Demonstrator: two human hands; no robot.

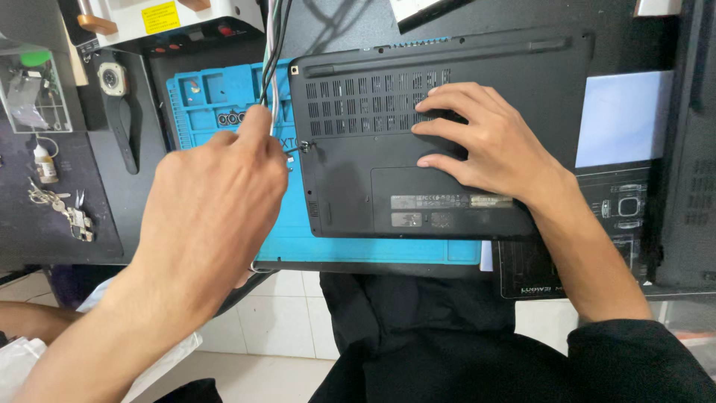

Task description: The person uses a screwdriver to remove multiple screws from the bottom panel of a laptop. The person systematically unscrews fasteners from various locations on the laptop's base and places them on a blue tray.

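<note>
Left hand (216,201) closed on screwdriver (294,149) at left-edge screw (306,147) of upturned laptop (447,142) on blue mat (224,104); right hand (477,142) flat, open, empty; cover still fitted.

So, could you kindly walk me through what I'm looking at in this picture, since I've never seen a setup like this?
This is one view from a camera worn on a person's head, looking down at their own two bare hands over a workbench. A black laptop lies upside down, partly on a blue work mat. The right hand rests flat on the laptop's underside. The left hand grips a thin tool whose tip meets the laptop's left edge, apparently at a screw. Around them lie a wristwatch, a bunch of keys, a small bottle, and another dark device to the right.
</note>
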